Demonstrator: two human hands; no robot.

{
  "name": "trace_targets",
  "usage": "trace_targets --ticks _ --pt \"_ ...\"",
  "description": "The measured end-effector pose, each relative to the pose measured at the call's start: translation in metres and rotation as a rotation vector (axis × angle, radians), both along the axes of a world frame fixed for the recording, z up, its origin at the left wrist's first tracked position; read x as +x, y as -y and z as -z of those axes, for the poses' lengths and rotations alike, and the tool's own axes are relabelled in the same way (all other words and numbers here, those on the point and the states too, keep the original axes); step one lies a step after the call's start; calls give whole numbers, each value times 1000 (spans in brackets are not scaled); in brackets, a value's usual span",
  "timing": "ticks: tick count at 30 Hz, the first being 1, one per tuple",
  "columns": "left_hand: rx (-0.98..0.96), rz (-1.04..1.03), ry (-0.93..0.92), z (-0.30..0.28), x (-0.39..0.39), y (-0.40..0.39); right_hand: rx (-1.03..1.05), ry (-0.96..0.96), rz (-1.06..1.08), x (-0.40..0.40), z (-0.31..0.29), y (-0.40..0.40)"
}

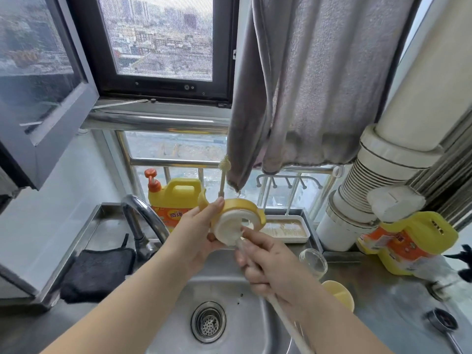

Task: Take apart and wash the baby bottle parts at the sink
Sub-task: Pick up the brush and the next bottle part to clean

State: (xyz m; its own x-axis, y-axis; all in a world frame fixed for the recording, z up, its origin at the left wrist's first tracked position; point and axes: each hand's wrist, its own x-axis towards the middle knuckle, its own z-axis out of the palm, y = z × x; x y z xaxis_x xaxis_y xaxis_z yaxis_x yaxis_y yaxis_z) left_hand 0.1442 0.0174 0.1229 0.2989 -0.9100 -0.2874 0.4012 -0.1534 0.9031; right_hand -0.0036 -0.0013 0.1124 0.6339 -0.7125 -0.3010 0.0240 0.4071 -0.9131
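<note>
A grey towel [301, 85] is hung at the far right, in front of the window. Below it a steel sink [229, 290] is seen at the near centre, with a drain strainer [208, 321] in its floor and a curved faucet [145, 215] at its far left. A yellow detergent jug [176, 198] is stood behind the faucet, and a second yellow jug [408, 241] is laid on the counter to the right. A black cloth [98, 272] is draped on the left ledge. A white tray [288, 229] is set at the far rim of the sink. Above the basin, a yellow bottle collar [237, 221] with its white inner part is gripped by the left hand [196, 233], fingers curled around its edge. A white brush handle [283, 320] is clasped by the right hand [270, 269], its tip pushed into the collar's opening. A clear bottle [313, 261] and a yellow cap [338, 293] are rested just right of the sink. A small nipple brush [224, 172] is seen upright behind the collar.
</note>
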Motion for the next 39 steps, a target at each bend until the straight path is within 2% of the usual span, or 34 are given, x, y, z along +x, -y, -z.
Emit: trace_targets --ticks 1,2,3,4,5,7,8,9,10,11,12,15,16,17,18,19,20,23,24,25,26,27,30,32,34,36,39 --pt "-6 -6 -40 1 -1 -1 189 148 26 1 -1 0" --pt "-14 -13 -65 2 -1 -1 275 230 27 2 0 -1" --pt "-26 -23 -77 2 -1 -1 269 235 17 3 1 -2" --pt "-36 -36 -77 1 0 -1 158 151 2 4 3 -2" --pt "-41 -54 -66 2 1 -1 -71 -26 -33 5 5 -1" --pt "-34 -72 -15 4 4 -1 -669 -500 -94 4 12 5" --pt "-29 -77 4 5 4 -2 -898 -658 -144 3 14 8" --pt "-26 -85 15 6 5 -1 -1006 -730 -155 4 17 9" --pt "-26 -91 19 6 5 -1 -1016 -712 -142 6 17 6" --pt "-29 -91 16 5 6 -2 -937 -609 -131 9 17 3" --pt "-39 -88 0 4 6 -2 -755 -441 -99 12 17 0" --pt "-103 -56 -97 3 7 -4 102 158 22 16 8 -1" --pt "-129 -30 -119 2 6 -4 285 318 39 16 4 -1" --pt "-151 -14 -132 0 5 -4 383 432 31 16 2 0" --pt "-169 -14 -140 -2 4 -4 409 485 14 17 -2 -1" --pt "-179 -26 -148 -3 4 -3 360 460 -3 17 -2 -1" --pt "-180 -47 -152 -5 5 -3 234 360 -23 18 -1 0" --pt "-135 -122 -158 -5 9 -1 -452 -187 -44 17 14 6" --pt "-121 -134 -165 -4 9 -1 -602 -311 -44 16 17 8" --pt "-115 -140 -174 -2 9 0 -650 -367 -49 16 18 8" --pt "-118 -143 -182 -1 9 -1 -606 -349 -60 16 17 7" --pt "-127 -137 -188 -1 10 -1 -475 -250 -62 17 13 5" --pt "-166 -100 -268 -3 11 -1 46 180 -36 20 -5 2" --pt "-184 -75 -333 -5 10 1 200 349 -41 22 -12 3" --pt "-167 -44 -365 -5 8 1 217 383 -33 25 -13 4" --pt "-78 25 -350 -5 8 -1 147 306 -7 24 -12 4" --pt "163 91 -167 -1 13 -4 25 195 10 16 -11 8"
